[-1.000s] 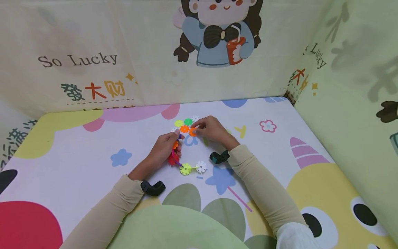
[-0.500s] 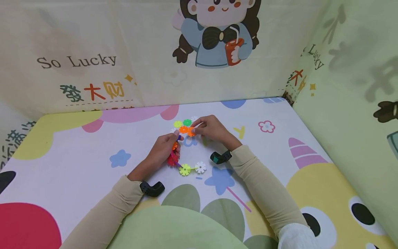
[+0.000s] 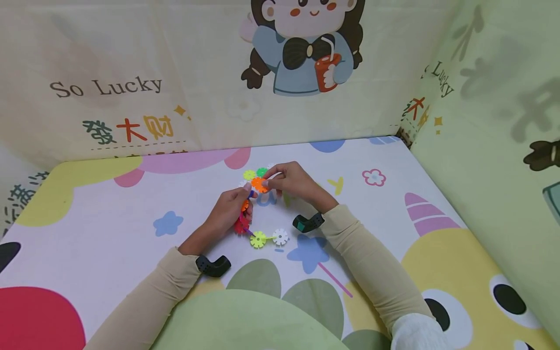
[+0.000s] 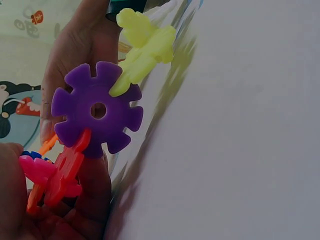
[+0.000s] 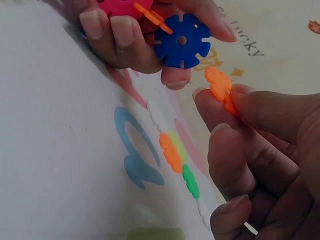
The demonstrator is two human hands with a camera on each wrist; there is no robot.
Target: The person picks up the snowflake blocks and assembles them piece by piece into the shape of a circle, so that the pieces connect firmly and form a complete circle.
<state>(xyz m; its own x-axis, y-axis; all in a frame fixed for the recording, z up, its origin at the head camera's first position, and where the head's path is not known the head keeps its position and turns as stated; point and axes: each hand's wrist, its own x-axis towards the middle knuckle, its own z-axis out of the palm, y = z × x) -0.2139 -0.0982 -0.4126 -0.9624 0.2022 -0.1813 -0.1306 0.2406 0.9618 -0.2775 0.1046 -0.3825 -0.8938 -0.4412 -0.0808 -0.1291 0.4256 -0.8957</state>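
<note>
My left hand holds a chain of notched plastic snowflake discs. In the right wrist view its blue disc is at the near end, joined to an orange one and a pink one. The left wrist view shows the chain's red disc, purple disc and yellow disc. A white disc ends the chain in the head view. Between thumb and index finger, my right hand pinches a single orange disc. That disc is close to the blue one, with a small gap between them.
Loose discs lie on the printed tabletop beyond the hands: a yellow one, a green one, another orange one and some white ones. A printed cloth wall stands behind the table, another at the right.
My right hand has shifted a little left with the orange disc, closer to my left hand. In the head view that disc now overlaps the loose orange one. The left hand keeps its hold.
</note>
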